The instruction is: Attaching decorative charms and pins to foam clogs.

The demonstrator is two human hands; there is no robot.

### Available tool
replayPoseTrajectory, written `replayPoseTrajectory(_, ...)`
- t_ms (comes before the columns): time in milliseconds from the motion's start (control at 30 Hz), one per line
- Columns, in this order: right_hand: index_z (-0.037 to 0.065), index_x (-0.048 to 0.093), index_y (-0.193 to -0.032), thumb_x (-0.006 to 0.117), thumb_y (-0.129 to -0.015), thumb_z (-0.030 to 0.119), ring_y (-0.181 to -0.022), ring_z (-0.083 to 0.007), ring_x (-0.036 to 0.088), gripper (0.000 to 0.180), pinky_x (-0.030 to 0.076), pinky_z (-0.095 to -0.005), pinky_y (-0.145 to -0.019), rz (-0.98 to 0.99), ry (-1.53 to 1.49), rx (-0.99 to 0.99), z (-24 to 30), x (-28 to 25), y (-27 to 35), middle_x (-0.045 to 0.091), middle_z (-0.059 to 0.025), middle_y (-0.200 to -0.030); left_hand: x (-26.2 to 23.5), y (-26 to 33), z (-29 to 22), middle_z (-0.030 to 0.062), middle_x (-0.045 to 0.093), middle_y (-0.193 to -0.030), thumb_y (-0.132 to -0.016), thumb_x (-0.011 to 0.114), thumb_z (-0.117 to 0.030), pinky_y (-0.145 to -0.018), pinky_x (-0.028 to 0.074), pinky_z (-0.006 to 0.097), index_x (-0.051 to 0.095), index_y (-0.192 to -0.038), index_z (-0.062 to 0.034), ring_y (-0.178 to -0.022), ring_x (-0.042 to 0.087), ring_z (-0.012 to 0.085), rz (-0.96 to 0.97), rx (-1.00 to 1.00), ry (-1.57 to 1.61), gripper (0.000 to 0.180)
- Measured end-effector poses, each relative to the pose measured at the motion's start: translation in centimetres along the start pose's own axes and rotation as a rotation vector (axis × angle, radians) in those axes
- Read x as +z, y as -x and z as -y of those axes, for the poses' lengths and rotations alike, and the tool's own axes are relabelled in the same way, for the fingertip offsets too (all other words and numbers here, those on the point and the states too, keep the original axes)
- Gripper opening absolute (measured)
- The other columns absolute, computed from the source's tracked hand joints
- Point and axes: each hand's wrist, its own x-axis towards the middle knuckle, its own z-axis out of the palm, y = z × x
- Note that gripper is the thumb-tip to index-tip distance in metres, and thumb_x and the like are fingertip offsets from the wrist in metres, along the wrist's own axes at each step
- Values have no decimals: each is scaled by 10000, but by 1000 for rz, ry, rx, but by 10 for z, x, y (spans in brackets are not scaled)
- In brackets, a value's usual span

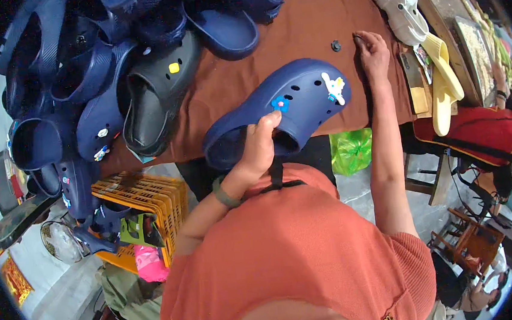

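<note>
1. Head view, the held thing: the left hand [259,144] is closed around the heel rim of a dark blue clog [279,111], thumb on the upper edge and the other fingers tucked inside the opening. The clog is lifted above the near edge of the table [294,33], which has a brown cloth on it.
2. Head view, its direction: the long axis of the clog runs from the heel at the lower left, in the hand, to the toe at the upper right. The toe carries a blue flower charm [280,103] and a white figure charm [334,87].
3. Head view, the other hand: the right hand [372,51] rests on the cloth beyond the toe, fingers bent and pinched together at the tips. Whether it holds something small I cannot tell.
4. Head view, the key relation: a small dark button-like piece [335,46] lies on the cloth just beside the right hand, on its left. The right hand is much nearer to it than the left hand, and the toe of the clog lies just below it in the picture.
5. Head view, around: a pile of dark blue clogs [80,71] and a black clog [155,96] lie on the left part of the table; a white clog [399,4] lies at the far right.
6. Head view, hidden: the left fingers inside the clog and the sole of the clog are not visible. The table edges bend near the rim.
</note>
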Motion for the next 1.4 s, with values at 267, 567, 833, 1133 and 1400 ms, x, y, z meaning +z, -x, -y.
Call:
replayPoseTrajectory(267, 72, 676, -947, 659, -829, 200, -915, -280, 575, 175, 463, -368, -810, -116, 168, -58, 2, 1, 11, 631, -96, -962, 6, -14, -20, 93, 596, -1050, -898, 461, -226, -926, 400, 363, 565, -1037, 4, -982, 561, 184, -80, -380, 491, 288)
replayPoseTrajectory(567, 6, 663, -977, 593, -904, 146, -789, -119, 635, 172, 495, -246, -686, 33, -582, 258, 9, -10, 17, 669, -49, -942, 4, -17, -14, 98, 573, -1059, -911, 453, -229, -928, 412, 366, 558, -1054, 12, -1019, 549, 200, -105, -342, 528, 299)
replayPoseTrajectory(833, 16, 642, -997, 600, -875, 64, -851, -95, 604, 137, 477, -227, -760, 312, -970, 379, 93, -48, 48, 647, -24, -923, 4, -8, -10, 42, 590, -936, -922, 461, -234, -821, 454, 306, 586, -980, -6, -887, 569, 136, -34, -315, 461, 266)
replayPoseTrajectory(1133, 104, 696, -809, 723, -720, 152, -1041, -211, 499, 105, 299, -365, -974, 453, -520, -299, 165, -59, 49, 611, -6, -980, 4, -3, -1, 3, 526, -936, -899, 486, -181, -837, 425, 300, 556, -1019, -35, -869, 495, 105, 26, -280, 432, 201)
replayPoseTrajectory(1400, 122, 688, -787, 710, -741, 204, -1013, -210, 502, 96, 263, -396, -972, 345, -265, -348, 176, -52, 56, 610, -5, -967, 8, -3, -10, 63, 518, -1117, -902, 485, -177, -896, 411, 323, 516, -1167, -15, -1000, 487, 135, 63, -173, 429, 312)
